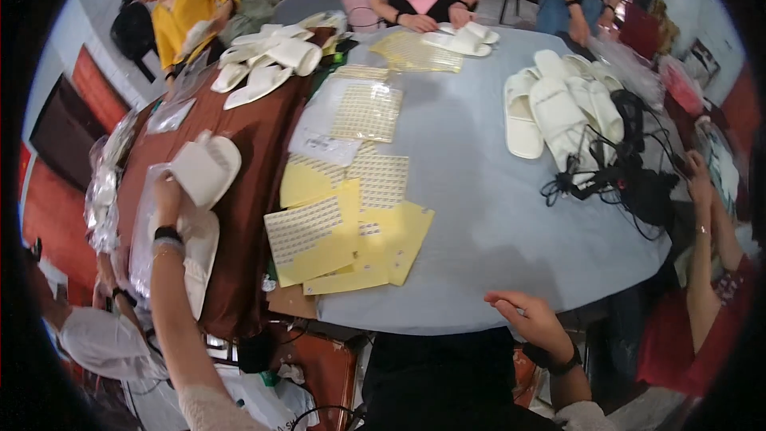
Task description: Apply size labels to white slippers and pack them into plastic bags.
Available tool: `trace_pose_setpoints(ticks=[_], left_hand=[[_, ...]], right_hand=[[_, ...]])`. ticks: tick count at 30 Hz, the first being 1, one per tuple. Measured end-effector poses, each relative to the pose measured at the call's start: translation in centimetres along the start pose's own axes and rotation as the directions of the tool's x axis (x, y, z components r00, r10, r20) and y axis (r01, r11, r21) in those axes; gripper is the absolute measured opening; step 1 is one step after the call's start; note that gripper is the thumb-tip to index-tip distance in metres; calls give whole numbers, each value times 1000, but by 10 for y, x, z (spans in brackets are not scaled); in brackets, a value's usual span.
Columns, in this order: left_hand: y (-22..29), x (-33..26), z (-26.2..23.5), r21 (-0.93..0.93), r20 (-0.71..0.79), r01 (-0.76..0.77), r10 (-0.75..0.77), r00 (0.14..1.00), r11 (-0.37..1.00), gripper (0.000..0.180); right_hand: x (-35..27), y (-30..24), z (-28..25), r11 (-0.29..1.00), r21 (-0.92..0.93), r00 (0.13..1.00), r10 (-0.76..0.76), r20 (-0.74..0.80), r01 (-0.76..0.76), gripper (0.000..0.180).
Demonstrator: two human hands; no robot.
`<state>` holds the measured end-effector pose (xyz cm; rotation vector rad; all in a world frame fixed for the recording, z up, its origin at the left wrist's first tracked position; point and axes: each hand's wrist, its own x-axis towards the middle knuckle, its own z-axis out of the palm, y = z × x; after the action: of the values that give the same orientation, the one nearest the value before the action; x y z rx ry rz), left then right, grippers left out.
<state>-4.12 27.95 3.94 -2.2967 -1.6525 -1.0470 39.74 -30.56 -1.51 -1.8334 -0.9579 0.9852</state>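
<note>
White slipper sits pinched in the left hand fingers over a clear bag; right hand rests spread and empty on the bench edge. Beyond the fingers, yellow sticker sheets could get swept off by a careless swing.
</note>
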Motion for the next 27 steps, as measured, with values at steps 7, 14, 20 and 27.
trace_pose_setpoints(ticks=[7, 14, 20, 27], left_hand=[[147, -73, -129, -352, -18, -20, 14, 1000, 936, 32], [377, -297, -94, -694, 293, 31, 243, 925, 719, 37], [450, -370, -69, -814, 425, 216, 301, 854, 539, 39], [462, -390, -21, -846, 500, 157, 657, 565, 509, 66]], right_hand=[[12, 3, 17, 977, 24, 964, -212, 161, 211, 63], [-18, -16, 96, 521, 42, 489, -767, -415, 852, 107], [-42, 24, 37, 785, 237, 719, -343, -604, 573, 70], [5, 69, -59, 988, -97, 853, -156, -498, 124, 55]])
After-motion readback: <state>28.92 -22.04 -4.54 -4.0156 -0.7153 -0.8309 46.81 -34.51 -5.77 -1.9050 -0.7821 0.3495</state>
